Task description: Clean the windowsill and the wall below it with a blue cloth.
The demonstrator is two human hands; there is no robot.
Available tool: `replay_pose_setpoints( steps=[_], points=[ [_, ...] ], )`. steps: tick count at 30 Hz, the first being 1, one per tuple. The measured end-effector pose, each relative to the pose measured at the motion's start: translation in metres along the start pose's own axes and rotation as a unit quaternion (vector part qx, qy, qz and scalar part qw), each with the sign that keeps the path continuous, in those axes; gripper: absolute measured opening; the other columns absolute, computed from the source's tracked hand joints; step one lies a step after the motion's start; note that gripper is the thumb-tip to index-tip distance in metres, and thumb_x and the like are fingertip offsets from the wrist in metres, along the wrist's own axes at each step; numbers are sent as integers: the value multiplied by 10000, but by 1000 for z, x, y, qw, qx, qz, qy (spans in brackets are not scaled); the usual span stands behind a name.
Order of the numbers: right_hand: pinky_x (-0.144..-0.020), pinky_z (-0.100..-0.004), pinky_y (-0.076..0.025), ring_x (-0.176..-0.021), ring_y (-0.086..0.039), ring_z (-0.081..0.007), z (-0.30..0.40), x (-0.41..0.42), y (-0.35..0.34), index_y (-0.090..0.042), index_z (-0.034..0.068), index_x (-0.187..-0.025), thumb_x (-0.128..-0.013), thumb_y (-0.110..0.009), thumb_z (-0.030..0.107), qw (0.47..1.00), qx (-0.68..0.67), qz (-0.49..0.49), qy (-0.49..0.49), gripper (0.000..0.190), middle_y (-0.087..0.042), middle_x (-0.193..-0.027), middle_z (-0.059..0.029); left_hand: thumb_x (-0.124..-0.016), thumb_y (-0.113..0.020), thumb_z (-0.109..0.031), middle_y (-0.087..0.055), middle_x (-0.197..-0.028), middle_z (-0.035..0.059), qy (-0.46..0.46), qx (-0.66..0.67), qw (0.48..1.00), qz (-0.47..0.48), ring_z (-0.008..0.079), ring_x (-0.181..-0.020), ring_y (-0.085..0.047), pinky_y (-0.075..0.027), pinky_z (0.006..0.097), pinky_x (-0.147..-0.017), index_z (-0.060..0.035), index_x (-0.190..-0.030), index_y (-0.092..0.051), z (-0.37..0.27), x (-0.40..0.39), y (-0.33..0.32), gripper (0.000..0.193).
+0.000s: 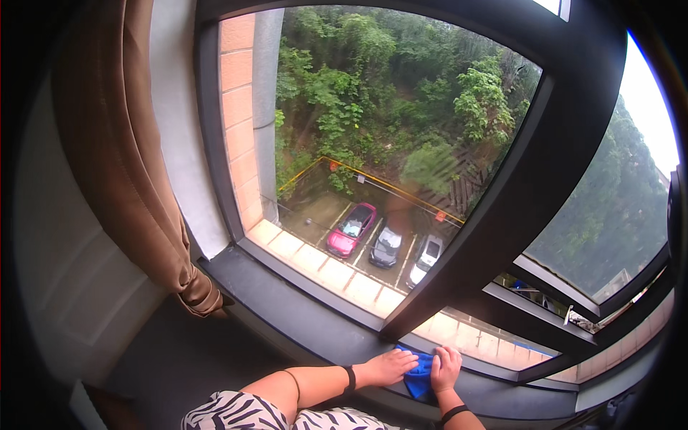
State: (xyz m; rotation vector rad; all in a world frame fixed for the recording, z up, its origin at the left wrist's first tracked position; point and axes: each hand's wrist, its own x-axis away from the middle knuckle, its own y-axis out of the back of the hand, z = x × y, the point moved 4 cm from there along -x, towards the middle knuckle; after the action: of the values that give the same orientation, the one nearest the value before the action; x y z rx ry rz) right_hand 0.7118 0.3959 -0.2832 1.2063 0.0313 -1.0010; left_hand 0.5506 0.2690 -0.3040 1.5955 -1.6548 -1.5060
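Observation:
A blue cloth [418,379] lies bunched on the dark window sill [306,317], close to the foot of the thick window mullion. From its left side my left hand [389,367] rests on it, fingers over the fabric. My right hand [445,370] grips the opposite side, with its fingertips toward the lower window frame. Both hands are near each other, and part of the cloth is hidden under the fingers. A dark band circles each wrist.
A gathered brown curtain [177,269] hangs at the left end of the sill. The broad dark mullion [484,236] rises beside a large glass pane. At right, a window sash [559,285] is tilted outward. Parked cars [352,230] and trees stand outside below.

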Motion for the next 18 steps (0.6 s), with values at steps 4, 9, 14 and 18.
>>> replay_pose_setpoints(
  steps=[4, 9, 14, 18],
  points=[
    [-1048, -479, -407, -1139, -557, -361, 2, -5, -1, -715, 107, -1148, -876, -655, 261, 1000, 21, 16, -3, 319, -629, -1156, -144, -858, -673, -120, -536, -1479, 158, -2, 28, 999, -22, 304, -1381, -479, -388, 437, -1129, -11, -1317, -589, 7, 20, 13, 479],
    [-1103, -491, -364, -1226, -504, -361, 2, -3, 4, -669, 137, -1314, -828, -724, 349, 994, 40, 101, 9, 532, -578, -1274, -145, -853, -674, -102, -529, -1486, 165, 6, 30, 999, -24, 317, -1388, -475, -392, 440, -1137, -7, -1289, -591, 8, 30, 22, 454],
    [-1184, -512, -300, -1365, -444, -360, -7, 5, 11, -572, 130, -1440, -848, -734, 421, 977, 76, 175, 91, 679, -512, -1448, -139, -792, -693, -80, -601, -1411, 164, 44, 17, 999, -21, 316, -1347, -529, -395, 451, -1149, -13, -1177, -633, 33, 50, 40, 395],
    [-1202, -521, -284, -1386, -440, -343, -6, 7, 10, -576, 122, -1434, -878, -720, 414, 976, 94, 172, 92, 644, -510, -1477, -125, -766, -680, -131, -602, -1398, 184, 116, -41, 992, 34, 345, -1334, -533, -320, 549, -1198, -12, -1223, -637, 43, 62, 96, 474]
  ],
)
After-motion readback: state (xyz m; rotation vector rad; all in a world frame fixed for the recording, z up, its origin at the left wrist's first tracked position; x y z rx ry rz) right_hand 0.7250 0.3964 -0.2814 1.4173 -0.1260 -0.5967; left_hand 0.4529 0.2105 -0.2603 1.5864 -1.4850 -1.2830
